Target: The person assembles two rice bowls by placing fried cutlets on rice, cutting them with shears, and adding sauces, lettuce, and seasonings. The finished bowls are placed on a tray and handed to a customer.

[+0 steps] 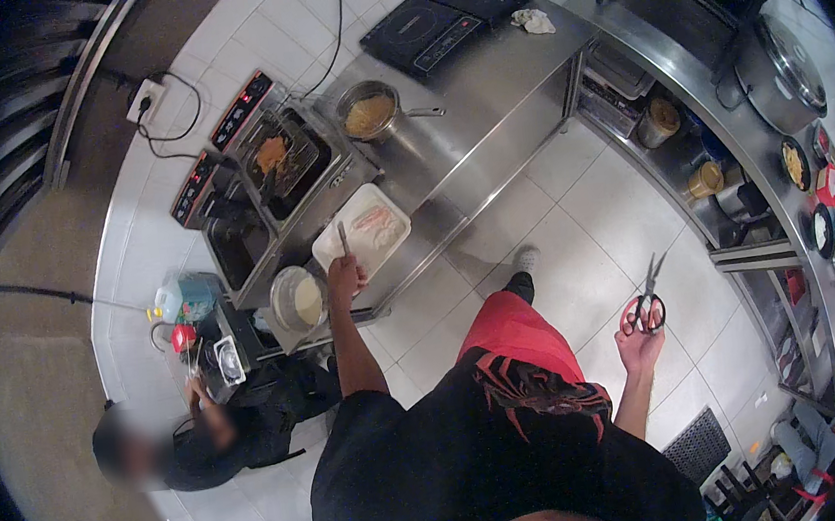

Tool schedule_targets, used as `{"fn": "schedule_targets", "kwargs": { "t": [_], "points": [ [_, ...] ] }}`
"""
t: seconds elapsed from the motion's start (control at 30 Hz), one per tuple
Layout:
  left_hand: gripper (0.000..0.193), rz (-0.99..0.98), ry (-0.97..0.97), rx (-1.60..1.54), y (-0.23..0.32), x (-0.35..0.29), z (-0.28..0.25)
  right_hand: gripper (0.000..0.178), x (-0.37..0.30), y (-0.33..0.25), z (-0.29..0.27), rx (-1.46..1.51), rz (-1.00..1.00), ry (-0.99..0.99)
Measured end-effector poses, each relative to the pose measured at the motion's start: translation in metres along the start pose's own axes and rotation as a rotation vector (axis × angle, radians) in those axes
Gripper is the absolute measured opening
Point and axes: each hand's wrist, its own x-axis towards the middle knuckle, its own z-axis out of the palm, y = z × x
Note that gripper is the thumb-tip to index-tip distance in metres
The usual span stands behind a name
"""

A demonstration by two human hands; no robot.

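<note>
My left hand (345, 277) is closed on a narrow grey utensil (343, 237), whose exact kind is too small to tell. It is over the near left edge of a white tray (398, 245). In the tray lie pale pinkish strips (370, 220) with a white powder around them. Just left of that hand stands a clear round tub (284, 303) with a cream-coloured mix inside. Out to the right, over the floor, my right hand (639, 348) holds scissors (649, 303) by their black and red handles, blades pointing up and slightly apart.
Behind the tray is a deep fryer (288, 172) with orange-brown food in its basket. A saucepan (370, 111) and induction hobs (426, 34) stand on the steel counter. A co-worker (243, 433) works at the left. Shelving with a large pot (777, 75) lines the right.
</note>
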Motion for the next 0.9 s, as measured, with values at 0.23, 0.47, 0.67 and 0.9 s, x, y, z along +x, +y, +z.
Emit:
{"fn": "schedule_targets", "kwargs": {
  "t": [0.23, 0.47, 0.67, 0.9],
  "points": [
    [0.043, 0.449, 0.125, 1.708, -0.015, 0.05, 0.053, 0.025, 0.132, -0.04, 0.125, 0.022, 0.172, -0.285],
    [0.043, 0.201, 0.298, 0.978, 0.125, 0.136, 0.205, 0.032, 0.183, -0.118, 0.215, -0.079, 0.154, -0.261],
    [0.043, 0.355, 0.312, 0.849, 0.221, 0.145, 0.278, 0.041, 0.211, -0.178, 0.236, -0.055, 0.082, -0.238],
    [0.044, 0.591, 0.266, 0.77, 0.322, 0.099, 0.441, 0.041, 0.229, -0.315, 0.157, 0.1, -0.055, -0.192]
  ]
}}
